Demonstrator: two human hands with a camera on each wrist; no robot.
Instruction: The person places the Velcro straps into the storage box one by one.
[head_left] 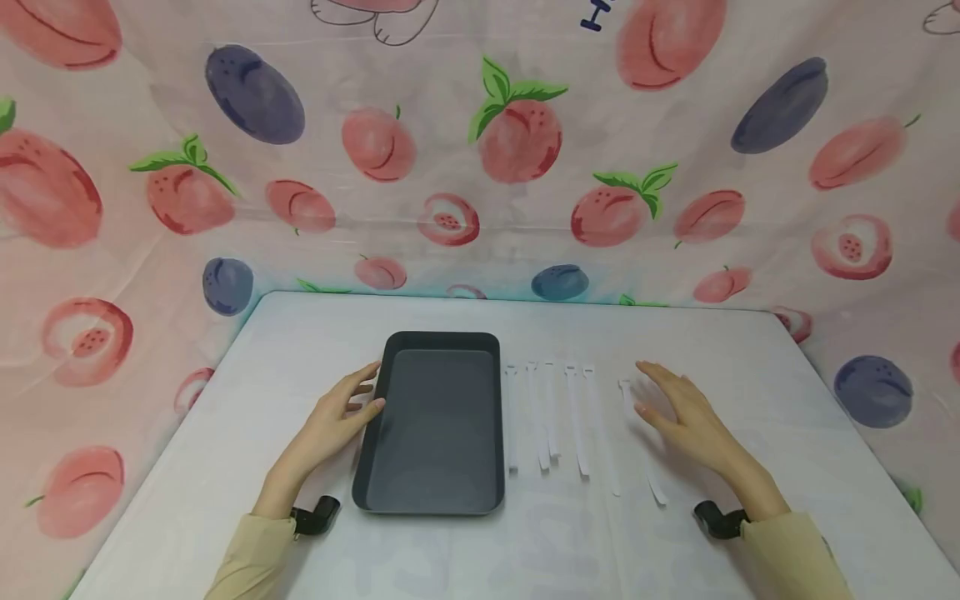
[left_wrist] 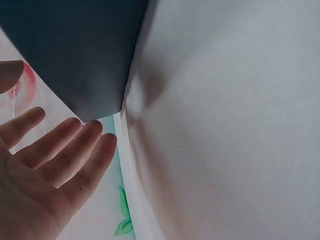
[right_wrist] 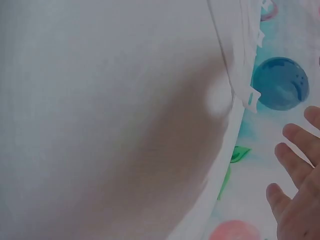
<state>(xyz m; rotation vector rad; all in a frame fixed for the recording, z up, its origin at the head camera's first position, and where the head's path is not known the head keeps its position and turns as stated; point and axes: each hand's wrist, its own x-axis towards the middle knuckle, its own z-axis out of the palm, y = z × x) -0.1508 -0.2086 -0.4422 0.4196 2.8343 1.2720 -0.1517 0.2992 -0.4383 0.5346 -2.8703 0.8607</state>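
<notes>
The left hand, grip wide with fingers straight, touches the left rim of the dark tray on the tabletop. White straps lie just right of the tray. The right hand, fingers spread and holding nothing, hovers over the rightmost strap.

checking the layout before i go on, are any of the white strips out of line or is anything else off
Mostly tidy. The white strips lie roughly parallel beside the dark tray, but the rightmost strip sits apart, slanted, by the right hand. No spill or damage shows.
</notes>
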